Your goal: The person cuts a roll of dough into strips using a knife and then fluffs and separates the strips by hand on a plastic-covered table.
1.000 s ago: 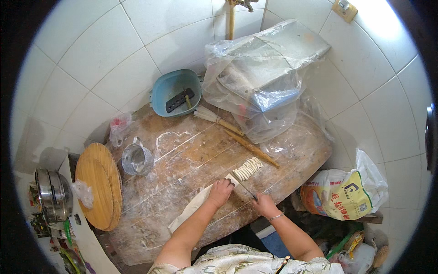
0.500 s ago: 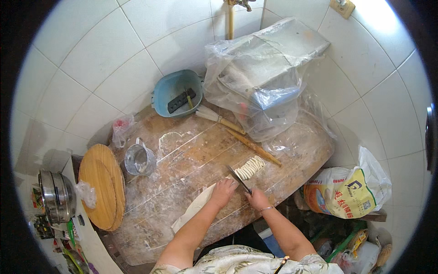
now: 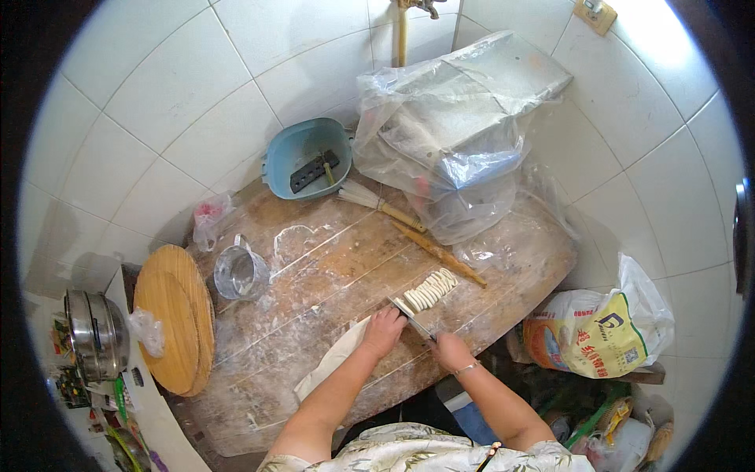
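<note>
In the head view, just below the centre of the frame, the left hand [image 3: 383, 332] lies flat with fingers curled on a folded sheet of dough [image 3: 334, 360] on the floured wooden board [image 3: 314, 275]; the right hand [image 3: 450, 351] is closed round a knife [image 3: 410, 318], cut strips [image 3: 429, 289] lying just beyond; the dough looks soft, light and floppy, best steadied from above near the cut edge

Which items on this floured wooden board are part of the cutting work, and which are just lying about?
In use: left hand pressing the pale folded dough sheet; right hand gripping the knife; row of cut dough strips.

Idle: clear glass jug, thin wooden rolling pin, straw brush, blue plastic basin, round wooden lid.
</note>
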A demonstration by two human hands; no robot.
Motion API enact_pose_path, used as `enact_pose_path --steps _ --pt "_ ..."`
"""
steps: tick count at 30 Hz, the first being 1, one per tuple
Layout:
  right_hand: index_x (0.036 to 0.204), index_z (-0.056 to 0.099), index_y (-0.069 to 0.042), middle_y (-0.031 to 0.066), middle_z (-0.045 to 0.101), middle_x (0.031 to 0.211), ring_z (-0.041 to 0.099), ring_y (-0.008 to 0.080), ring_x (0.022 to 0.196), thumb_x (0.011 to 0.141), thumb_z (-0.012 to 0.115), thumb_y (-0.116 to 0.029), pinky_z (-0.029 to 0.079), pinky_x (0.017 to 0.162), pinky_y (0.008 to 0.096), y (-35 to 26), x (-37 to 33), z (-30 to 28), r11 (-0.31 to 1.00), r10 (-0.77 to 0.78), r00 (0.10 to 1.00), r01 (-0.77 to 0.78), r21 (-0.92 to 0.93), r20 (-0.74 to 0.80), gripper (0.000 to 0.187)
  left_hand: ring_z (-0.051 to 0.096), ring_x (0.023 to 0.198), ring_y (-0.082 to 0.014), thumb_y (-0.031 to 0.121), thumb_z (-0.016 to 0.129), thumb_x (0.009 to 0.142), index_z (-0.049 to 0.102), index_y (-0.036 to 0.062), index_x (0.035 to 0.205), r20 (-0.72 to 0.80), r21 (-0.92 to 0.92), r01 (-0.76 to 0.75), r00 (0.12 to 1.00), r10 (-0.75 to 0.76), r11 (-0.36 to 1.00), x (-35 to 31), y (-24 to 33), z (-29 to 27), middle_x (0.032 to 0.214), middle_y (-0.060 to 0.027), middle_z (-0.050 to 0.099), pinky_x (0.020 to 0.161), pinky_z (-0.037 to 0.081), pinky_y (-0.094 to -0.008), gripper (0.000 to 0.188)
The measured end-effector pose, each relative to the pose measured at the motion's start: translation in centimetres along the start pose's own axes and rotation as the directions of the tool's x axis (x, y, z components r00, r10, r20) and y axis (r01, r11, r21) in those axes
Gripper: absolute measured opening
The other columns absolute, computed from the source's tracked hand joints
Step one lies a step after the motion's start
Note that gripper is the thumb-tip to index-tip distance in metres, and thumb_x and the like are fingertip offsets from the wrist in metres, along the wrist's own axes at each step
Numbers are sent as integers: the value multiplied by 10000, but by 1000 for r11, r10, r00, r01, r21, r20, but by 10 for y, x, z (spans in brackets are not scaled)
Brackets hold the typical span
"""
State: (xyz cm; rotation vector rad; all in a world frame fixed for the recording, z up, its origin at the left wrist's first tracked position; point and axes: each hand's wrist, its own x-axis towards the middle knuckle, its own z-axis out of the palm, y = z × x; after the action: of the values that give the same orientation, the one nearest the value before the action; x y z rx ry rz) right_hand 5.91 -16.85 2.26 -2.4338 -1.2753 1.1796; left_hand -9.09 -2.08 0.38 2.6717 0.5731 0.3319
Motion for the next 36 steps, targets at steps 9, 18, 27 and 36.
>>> enact_pose_path --steps 9,18,27,36 --pt "897 626 22 284 618 824 595 451 818 850 610 -280 476 715 501 -10 17 11 981 10 991 16 194 -131 307 525 1069 -295 168 627 804 613 123 1090 158 -43 5 988 1 999 -9 -6 -4 1125 -101 545 863 423 -441 289" --pt "870 609 21 264 625 785 609 438 780 865 601 -302 481 701 519 1 -24 -25 999 -38 998 38 0 47 323 533 996 -271 132 608 749 600 102 916 94 -10 -16 995 17 1000 -10 -5 -3 999 -91 547 840 417 -410 169" --pt "848 638 26 282 631 840 610 446 798 860 598 -265 487 729 509 -14 8 23 999 11 997 -9 34 -82 293 530 979 -279 133 597 782 605 108 934 86 -42 36 996 -33 998 -8 -3 -4 973 -87 546 816 428 -414 154" --pt "948 612 10 269 613 831 589 448 796 861 603 -280 458 700 507 -10 -4 -2 969 15 999 -4 248 -46 302 505 1097 -296 117 669 730 598 90 1022 98 -76 7 995 0 997 -18 -10 -7 1155 -111 534 884 413 -427 301"
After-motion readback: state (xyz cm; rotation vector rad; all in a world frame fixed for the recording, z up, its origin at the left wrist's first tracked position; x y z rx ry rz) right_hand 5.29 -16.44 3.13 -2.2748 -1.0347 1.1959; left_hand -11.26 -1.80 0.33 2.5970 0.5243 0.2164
